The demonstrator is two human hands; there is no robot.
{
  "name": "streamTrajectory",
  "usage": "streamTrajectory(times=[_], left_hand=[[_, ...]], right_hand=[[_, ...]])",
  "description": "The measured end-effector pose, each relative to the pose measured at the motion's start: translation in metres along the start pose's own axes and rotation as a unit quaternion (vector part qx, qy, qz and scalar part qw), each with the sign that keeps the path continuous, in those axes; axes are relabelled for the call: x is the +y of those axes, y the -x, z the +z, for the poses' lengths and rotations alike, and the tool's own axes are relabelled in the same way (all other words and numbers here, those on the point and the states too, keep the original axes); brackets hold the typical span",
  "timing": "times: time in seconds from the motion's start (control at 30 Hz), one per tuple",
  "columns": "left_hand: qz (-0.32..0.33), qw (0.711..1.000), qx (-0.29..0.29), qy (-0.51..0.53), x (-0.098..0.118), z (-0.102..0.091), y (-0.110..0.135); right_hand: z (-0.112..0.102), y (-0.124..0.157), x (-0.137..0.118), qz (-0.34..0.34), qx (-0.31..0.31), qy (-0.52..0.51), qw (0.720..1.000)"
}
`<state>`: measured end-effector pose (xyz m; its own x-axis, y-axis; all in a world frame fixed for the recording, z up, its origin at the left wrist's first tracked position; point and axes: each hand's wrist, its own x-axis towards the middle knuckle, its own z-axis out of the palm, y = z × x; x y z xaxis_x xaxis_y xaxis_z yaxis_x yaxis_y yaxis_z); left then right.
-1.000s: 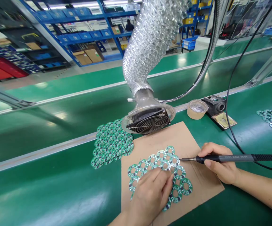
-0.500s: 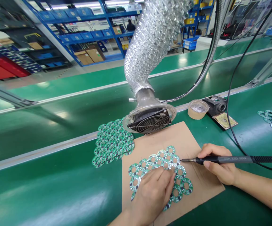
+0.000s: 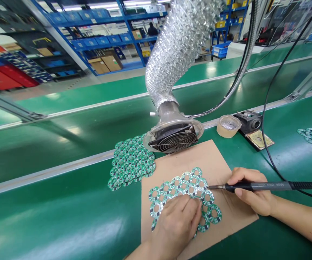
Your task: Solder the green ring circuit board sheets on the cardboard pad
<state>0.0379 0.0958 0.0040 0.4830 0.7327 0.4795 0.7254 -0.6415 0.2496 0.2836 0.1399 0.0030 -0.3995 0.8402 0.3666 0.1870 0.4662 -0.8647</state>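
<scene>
One soldering iron (image 3: 272, 185): right fingers (image 3: 246, 174) pinching | one board panel (image 3: 197, 184): left fingers (image 3: 189, 207) curled, grip hidden

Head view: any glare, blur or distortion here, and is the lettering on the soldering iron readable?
In the head view, pale glare streaks the green table at lower left and the silver hose glitters; the background shelves slant, as if wide-angle; lettering on the soldering iron is too soft to read in full, while ring outlines on the circuit boards are clear.
</scene>
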Motion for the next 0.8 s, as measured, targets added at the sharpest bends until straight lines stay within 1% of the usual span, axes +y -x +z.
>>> streamTrajectory(times=[0.23,0.37,0.5,0.57,0.63,0.7,0.8], left_hand=[[0.011,1.0,0.001,-0.021,0.0,0.001,0.0],[0.004,1.0,0.005,-0.018,0.0,0.003,-0.002],[-0.04,0.997,0.006,0.064,-0.001,0.001,-0.001],[-0.073,0.991,0.003,0.108,-0.002,-0.003,0.0],[-0.099,0.987,-0.008,0.129,-0.004,-0.006,0.003],[-0.111,0.985,-0.018,0.13,-0.007,-0.008,0.006],[-0.112,0.987,-0.008,0.114,-0.01,-0.007,0.009]], right_hand=[[0.003,-0.002,-0.002,-0.023,0.0,-0.004,1.0],[0.0,-0.001,-0.003,-0.024,-0.001,-0.007,1.0],[-0.002,0.005,-0.006,-0.008,0.014,-0.003,1.0],[0.0,0.008,-0.01,0.005,0.021,0.006,1.0],[0.006,0.01,-0.014,0.013,0.025,0.022,0.999],[0.013,0.01,-0.017,0.004,0.033,0.044,0.998],[0.022,0.009,-0.019,-0.038,0.024,0.065,0.997]])
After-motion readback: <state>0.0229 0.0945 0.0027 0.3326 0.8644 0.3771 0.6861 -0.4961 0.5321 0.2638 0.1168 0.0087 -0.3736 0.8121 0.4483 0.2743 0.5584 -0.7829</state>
